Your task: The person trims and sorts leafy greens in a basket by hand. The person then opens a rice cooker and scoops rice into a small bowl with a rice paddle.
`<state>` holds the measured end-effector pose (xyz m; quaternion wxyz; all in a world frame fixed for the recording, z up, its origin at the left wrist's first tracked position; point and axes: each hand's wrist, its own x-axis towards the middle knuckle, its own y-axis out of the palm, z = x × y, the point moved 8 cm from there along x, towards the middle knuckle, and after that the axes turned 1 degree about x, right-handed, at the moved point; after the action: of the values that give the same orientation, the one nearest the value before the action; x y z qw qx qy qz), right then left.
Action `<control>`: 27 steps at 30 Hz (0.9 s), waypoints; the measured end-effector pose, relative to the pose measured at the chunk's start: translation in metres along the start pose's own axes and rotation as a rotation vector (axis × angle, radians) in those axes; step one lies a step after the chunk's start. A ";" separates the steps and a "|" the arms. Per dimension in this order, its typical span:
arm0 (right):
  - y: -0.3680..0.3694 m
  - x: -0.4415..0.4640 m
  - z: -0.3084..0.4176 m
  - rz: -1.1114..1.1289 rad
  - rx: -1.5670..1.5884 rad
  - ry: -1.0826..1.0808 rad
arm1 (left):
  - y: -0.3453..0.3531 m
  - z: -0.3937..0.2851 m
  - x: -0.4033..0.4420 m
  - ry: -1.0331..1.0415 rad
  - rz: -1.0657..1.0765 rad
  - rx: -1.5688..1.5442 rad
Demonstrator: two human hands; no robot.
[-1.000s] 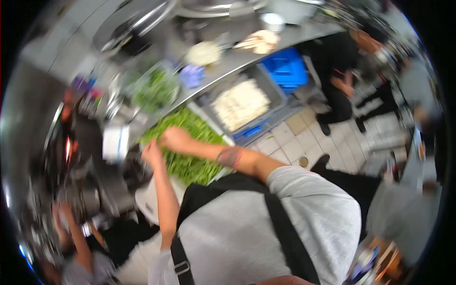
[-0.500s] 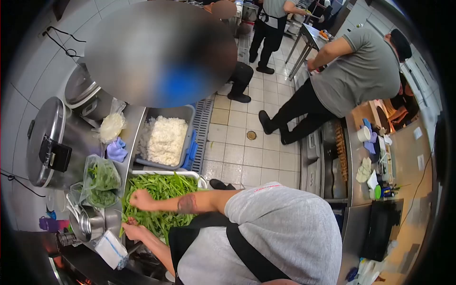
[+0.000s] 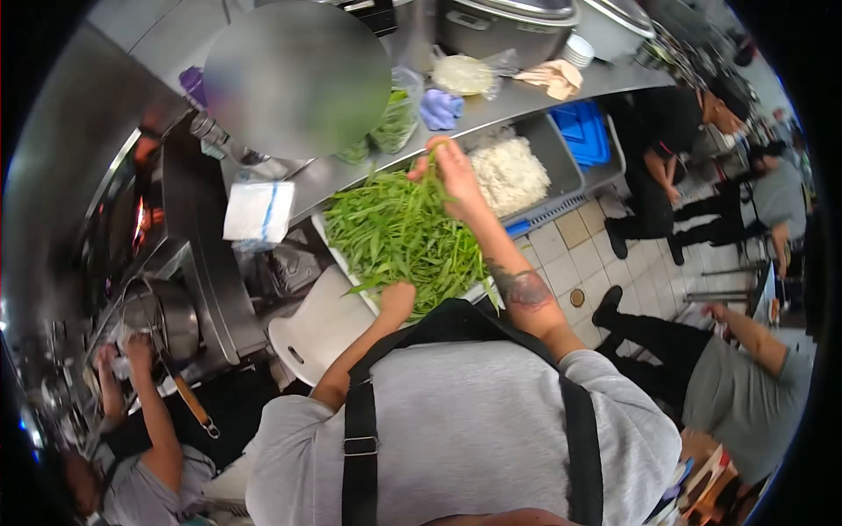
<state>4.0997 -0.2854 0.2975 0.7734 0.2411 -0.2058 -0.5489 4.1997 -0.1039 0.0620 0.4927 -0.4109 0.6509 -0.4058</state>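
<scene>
A white-rimmed tub (image 3: 330, 237) in front of me is heaped with long, narrow leafy greens (image 3: 412, 232). My right hand (image 3: 454, 175) is raised over the far side of the heap. Its fingers are closed around a bunch of the greens, whose leaves hang below. Down at the near rim, my left hand (image 3: 397, 300) is curled into the heap, closed on greens with its fingertips hidden. Beside the tub, to the right, a grey bin holds white cooked rice (image 3: 509, 175).
Along the steel counter (image 3: 605, 83) behind lie a purple cloth (image 3: 441, 109), bagged greens (image 3: 399, 118) and a large cooker (image 3: 504, 26). A folded white cloth (image 3: 259, 210) and white stool (image 3: 320, 329) are left. A co-worker handles a pan (image 3: 162, 320) lower left; others stand right.
My view has turned, so the tub now lies straight ahead. My right hand has lifted to the far edge with greens in it; my left hand has shifted to the near rim.
</scene>
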 end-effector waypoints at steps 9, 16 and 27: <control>-0.031 0.106 0.025 0.077 -0.086 0.348 | -0.156 0.002 0.028 -0.255 0.043 -0.462; -0.012 0.210 -0.030 0.455 -0.098 0.845 | -0.363 -0.007 0.097 -0.288 -1.111 -0.297; -0.039 0.261 -0.043 0.152 -1.420 0.205 | -0.344 -0.024 0.151 -0.294 -1.166 -0.102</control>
<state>4.1768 -0.5371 0.2541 0.7949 -0.2847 0.2582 -0.4694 4.1958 -0.3562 0.3407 0.2537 -0.7749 0.2621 -0.5162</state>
